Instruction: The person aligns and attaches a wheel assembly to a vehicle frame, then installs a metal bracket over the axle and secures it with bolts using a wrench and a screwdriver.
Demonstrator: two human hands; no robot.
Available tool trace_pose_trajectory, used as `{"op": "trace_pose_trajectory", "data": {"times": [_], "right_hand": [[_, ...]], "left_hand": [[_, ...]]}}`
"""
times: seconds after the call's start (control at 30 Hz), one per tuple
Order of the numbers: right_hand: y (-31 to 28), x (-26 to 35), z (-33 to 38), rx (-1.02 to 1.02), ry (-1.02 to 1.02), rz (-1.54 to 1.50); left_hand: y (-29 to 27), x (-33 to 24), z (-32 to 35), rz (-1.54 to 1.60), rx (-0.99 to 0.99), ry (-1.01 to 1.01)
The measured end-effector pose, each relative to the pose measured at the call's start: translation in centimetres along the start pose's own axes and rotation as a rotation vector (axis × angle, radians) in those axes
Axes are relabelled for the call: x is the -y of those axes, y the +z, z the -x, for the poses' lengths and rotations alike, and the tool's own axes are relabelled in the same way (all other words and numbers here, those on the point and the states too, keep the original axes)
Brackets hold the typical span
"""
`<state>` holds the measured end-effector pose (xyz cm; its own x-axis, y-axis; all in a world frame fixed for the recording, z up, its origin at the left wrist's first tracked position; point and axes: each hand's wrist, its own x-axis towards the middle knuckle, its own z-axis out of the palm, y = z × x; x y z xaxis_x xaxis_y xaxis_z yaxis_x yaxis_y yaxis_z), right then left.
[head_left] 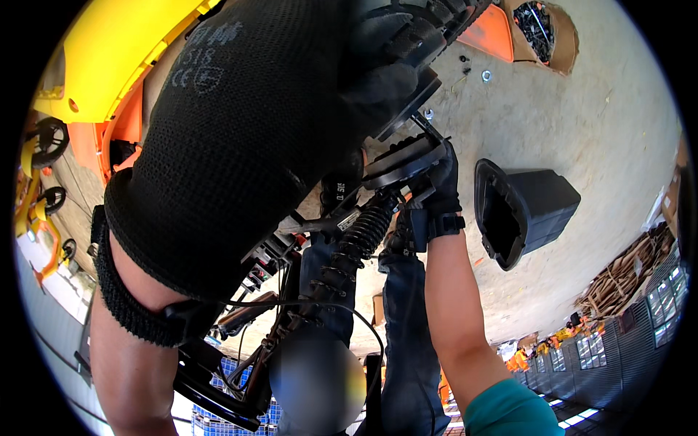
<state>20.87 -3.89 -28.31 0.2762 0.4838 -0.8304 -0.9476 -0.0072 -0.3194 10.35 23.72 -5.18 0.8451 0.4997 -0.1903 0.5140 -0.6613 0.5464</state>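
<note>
My left hand [240, 123], in a black knit glove, fills the upper left, close to the camera. Its fingertips are mostly hidden, near a flat black part [411, 105] below a knobbly black tyre [414, 43]. My right hand [442, 182], also black-gloved, is closed around a thin metal rod [429, 127] that reaches up toward that flat part. Beside the right hand sits a round black part [402, 163]. Under it a black coil spring shock absorber [366, 234] runs down along a vehicle frame with cables.
An open black plastic housing [542, 207] lies on the concrete floor at right. An open-ended wrench [429, 114] and a metal nut [486, 75] lie farther up. A cardboard box [563, 43] holds small dark hardware. Yellow bodywork [116, 58] stands at upper left.
</note>
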Motion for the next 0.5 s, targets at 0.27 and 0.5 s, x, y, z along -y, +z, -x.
{"op": "trace_pose_trajectory", "data": {"times": [0.27,0.5], "right_hand": [[-3.1,-0.3,-2.1,0.024,-0.049,0.373],[-4.3,-0.9,-3.6,0.024,0.022,0.255]], "left_hand": [[-0.3,-0.3,-0.1,-0.002,0.027,0.001],[-0.2,-0.2,-0.3,-0.01,0.039,0.005]]}}
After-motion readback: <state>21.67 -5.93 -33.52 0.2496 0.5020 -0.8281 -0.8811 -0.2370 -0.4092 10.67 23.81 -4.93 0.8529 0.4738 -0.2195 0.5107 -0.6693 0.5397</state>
